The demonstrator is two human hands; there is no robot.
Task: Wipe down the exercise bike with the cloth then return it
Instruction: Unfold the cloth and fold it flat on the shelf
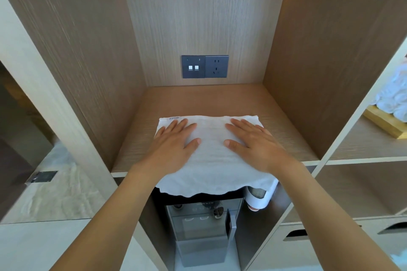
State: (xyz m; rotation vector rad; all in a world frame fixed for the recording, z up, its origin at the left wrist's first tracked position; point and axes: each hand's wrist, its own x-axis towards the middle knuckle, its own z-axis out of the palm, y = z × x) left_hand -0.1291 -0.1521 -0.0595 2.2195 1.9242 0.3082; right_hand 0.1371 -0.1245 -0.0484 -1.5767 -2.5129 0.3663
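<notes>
So we have both hands flat on the cloth (211, 156), left hand (174, 143) at 9 o'clock, right hand (253, 145) at 3, fingers straight, pinning it to the shelf (286, 138). Front edge overhangs; likely smoothing for return.

The near edge of the white cloth (211, 160) hangs over the front lip of the shelf (286, 138) and hides the top of the grey machine (202, 222) below it at 6 o'clock. Both hands lie on the cloth and cover the parts beneath them. The small label (174, 118) at its far left corner is too small to read. At 3 o'clock, the white rolled towels (394, 97) are blurred and cut off by the right edge.
</notes>
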